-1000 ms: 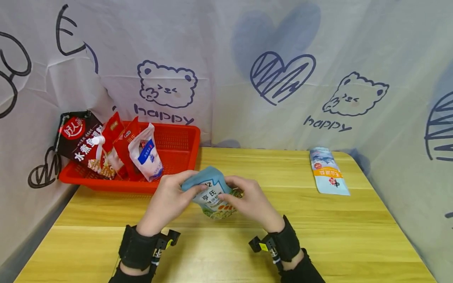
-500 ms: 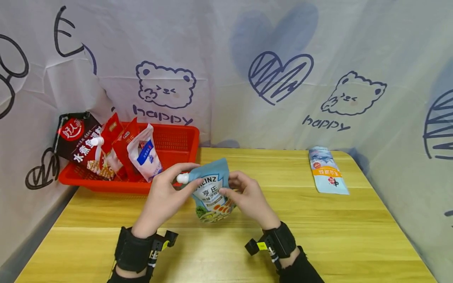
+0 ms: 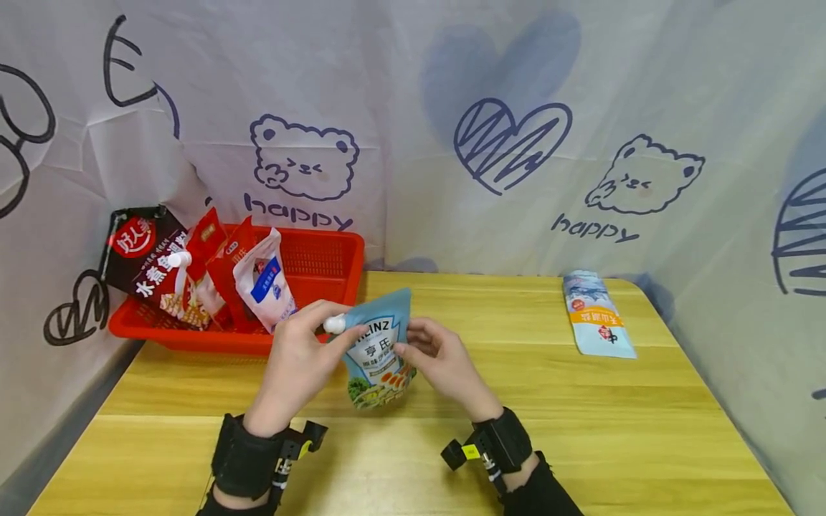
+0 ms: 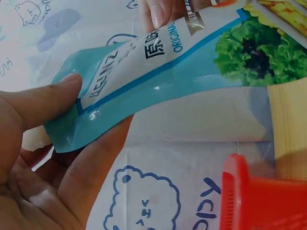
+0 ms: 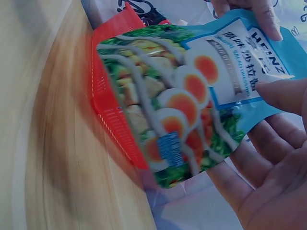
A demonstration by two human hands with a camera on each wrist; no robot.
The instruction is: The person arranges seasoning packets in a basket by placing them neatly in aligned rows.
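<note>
Both hands hold up a light-blue Heinz salad dressing pouch (image 3: 377, 362) over the table, its printed front toward the head camera. The left hand (image 3: 300, 358) pinches its upper left corner beside the white cap (image 3: 335, 324), thumb on the front and fingers behind. By its right edge the pouch is pinched by the right hand (image 3: 445, 362), again with the thumb in front. Eggs and vegetables printed on the lower part of the salad dressing pouch (image 5: 180, 100) show large in the right wrist view. The pouch's back is hidden.
A red plastic basket (image 3: 323, 247) at the left holds several packets, among them a black one (image 3: 151, 244) and a white-and-blue one (image 3: 266, 283). A light-blue and orange packet (image 3: 599, 315) lies at the table's back right. A patterned cloth (image 3: 413, 179) hangs behind.
The pouch has turned from partly covered and tilted to facing the camera, so its cap and label show. It has shifted slightly left, along with the right hand.
</note>
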